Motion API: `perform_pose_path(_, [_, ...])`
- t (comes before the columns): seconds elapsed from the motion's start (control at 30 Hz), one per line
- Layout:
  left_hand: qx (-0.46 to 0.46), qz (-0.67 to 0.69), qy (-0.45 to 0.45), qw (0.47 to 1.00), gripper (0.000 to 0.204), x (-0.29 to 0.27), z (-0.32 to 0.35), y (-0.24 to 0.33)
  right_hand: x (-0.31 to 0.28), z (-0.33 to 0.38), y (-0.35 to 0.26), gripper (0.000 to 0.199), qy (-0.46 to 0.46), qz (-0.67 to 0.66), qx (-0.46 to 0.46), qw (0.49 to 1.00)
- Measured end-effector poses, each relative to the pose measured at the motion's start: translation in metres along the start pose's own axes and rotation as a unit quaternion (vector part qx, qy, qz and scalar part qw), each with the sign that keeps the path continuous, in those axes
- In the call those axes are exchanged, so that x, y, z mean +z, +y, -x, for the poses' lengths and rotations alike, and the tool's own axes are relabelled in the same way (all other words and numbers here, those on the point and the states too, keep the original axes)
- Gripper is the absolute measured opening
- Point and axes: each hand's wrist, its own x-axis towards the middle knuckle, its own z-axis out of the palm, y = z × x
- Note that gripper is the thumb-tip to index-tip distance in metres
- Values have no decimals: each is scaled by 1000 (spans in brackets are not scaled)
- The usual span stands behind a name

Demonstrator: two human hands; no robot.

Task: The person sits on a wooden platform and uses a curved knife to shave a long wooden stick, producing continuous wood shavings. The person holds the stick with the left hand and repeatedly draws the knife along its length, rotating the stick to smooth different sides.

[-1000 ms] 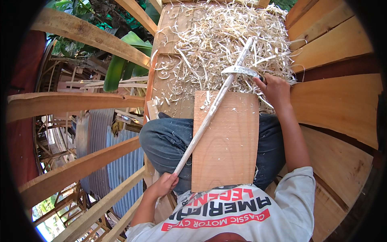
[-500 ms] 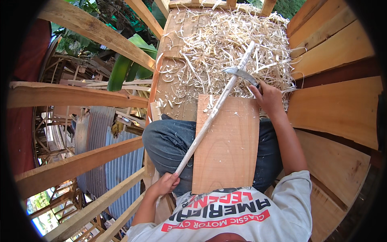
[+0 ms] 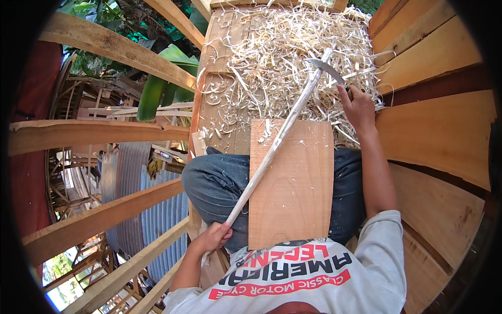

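My left hand (image 3: 215, 236) is closed round the lower end of a long pale peeled stick (image 3: 275, 145). The stick slants up and to the right, across a flat wooden board (image 3: 298, 193) lying on my lap. In my right hand (image 3: 360, 109) is a knife with a curved blade (image 3: 327, 69), its dark handle mostly hidden by the fingers. The blade crosses the stick close to its far end, and looks to be touching it.
Curled wood shavings (image 3: 282, 47) are heaped on the plank floor (image 3: 217, 94) beyond the board. Slatted wooden rails (image 3: 104, 130) run along the left, and a plank wall (image 3: 434, 125) closes the right. A green leaf (image 3: 151, 94) hangs outside the rails.
My right hand has moved the knife farther up the stick, away from me, toward its far end. The left hand keeps its hold at the near end.
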Motion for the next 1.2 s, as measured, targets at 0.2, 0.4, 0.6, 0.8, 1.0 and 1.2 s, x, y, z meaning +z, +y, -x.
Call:
perform_pose_path(0.2, [11, -10, 15, 1000, 55, 6, 4, 3, 6, 24, -19, 45, -42, -61, -82, 994])
perform_pose_path(0.4, [47, -45, 42, 997, 57, 10, 3, 4, 3, 32, -21, 44, -72, -46, -227, 970])
perform_pose_path(0.6, [62, -68, 64, 994, 59, 13, 1, 5, 2, 20, -10, 43, -55, -44, -175, 982])
perform_pose_path(0.8, [42, -75, 64, 994, 60, 11, 3, 4, 8, 7, -7, 43, -37, -74, -14, 996])
perform_pose_path(1.0, [55, -102, 91, 989, 61, 17, 4, 6, 17, 10, -13, 41, -60, -126, 13, 990])
perform_pose_path(1.2, [54, -126, 92, 986, 63, 13, 2, 6, 17, 23, -9, 44, -38, -61, -273, 959])
